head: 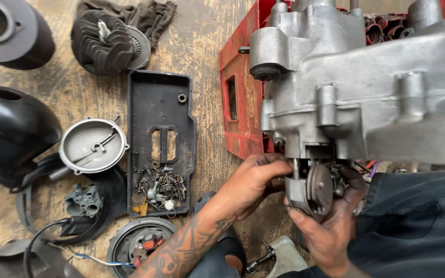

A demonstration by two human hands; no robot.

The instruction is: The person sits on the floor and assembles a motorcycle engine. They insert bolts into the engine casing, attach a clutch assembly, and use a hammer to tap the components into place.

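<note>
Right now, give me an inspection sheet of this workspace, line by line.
Surface: worn wooden floor, scuffed and stained.
Job's things: grey metal engine casing resting over a red crate; small round metal part at its underside.
Clutter: black tray holding loose screws and small parts; finned cylinder on a dark rag; round grey cover; black shroud; coil plate.
Grippers: left hand against the casing's lower edge; right hand cupping the round part, fingers curled.
Cables: blue and white wire; black hose.
Surroundings: nothing seen.
</note>
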